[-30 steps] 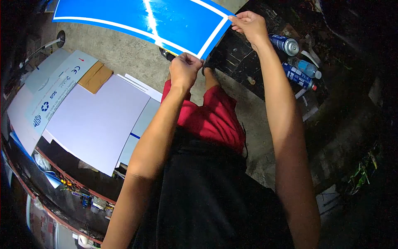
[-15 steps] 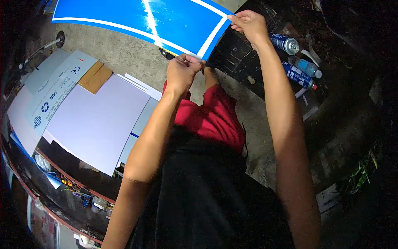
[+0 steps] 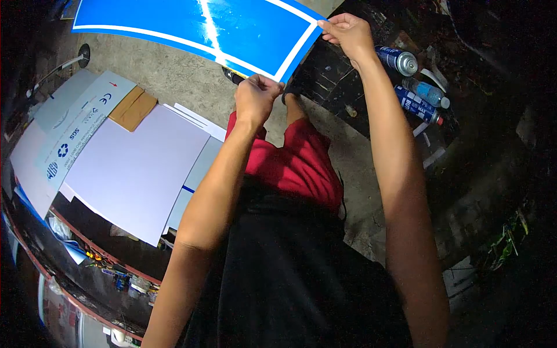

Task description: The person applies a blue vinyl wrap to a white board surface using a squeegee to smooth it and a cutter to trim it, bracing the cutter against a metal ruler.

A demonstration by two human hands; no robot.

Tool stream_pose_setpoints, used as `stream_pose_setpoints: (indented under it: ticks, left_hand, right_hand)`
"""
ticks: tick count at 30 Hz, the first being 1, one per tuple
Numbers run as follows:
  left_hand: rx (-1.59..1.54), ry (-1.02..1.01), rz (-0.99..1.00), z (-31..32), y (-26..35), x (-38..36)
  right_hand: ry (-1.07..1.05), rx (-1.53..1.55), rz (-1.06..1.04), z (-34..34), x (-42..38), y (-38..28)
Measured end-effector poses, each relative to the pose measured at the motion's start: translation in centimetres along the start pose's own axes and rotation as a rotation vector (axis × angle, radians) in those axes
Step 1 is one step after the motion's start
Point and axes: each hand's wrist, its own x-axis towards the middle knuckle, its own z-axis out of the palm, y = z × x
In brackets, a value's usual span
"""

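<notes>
A glossy blue sheet with a white border line (image 3: 151, 18) spans the top of the head view, a bright glare streak across it. My left hand (image 3: 256, 100) pinches the sheet's near corner between thumb and fingers. At the right-hand corner, my right hand (image 3: 350, 36) grips the edge in the same way, thumb and fingertips closed. The sheet's far side runs out of the view.
White and grey panels (image 3: 136, 168) lie at the left, with a brown folded piece (image 3: 133, 109) on them. To the right are two blue spray-type cans (image 3: 398, 61) and a plastic bottle (image 3: 426, 93) on a dark surface. A cluttered shelf (image 3: 116, 264) stands lower left.
My left hand and the near corner of the blue sheet have shifted very slightly up and left. My right hand keeps its hold, almost unmoved.
</notes>
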Motion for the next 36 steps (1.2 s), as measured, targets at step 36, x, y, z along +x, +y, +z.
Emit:
stream_pose_setpoints:
  ticks: [36]
  left_hand:
    - [0.159, 0.061, -0.007, -0.2, 2.7, -1.0]
  right_hand:
    - [-0.018, -0.001, -0.015, -0.5, 0.8, 1.8]
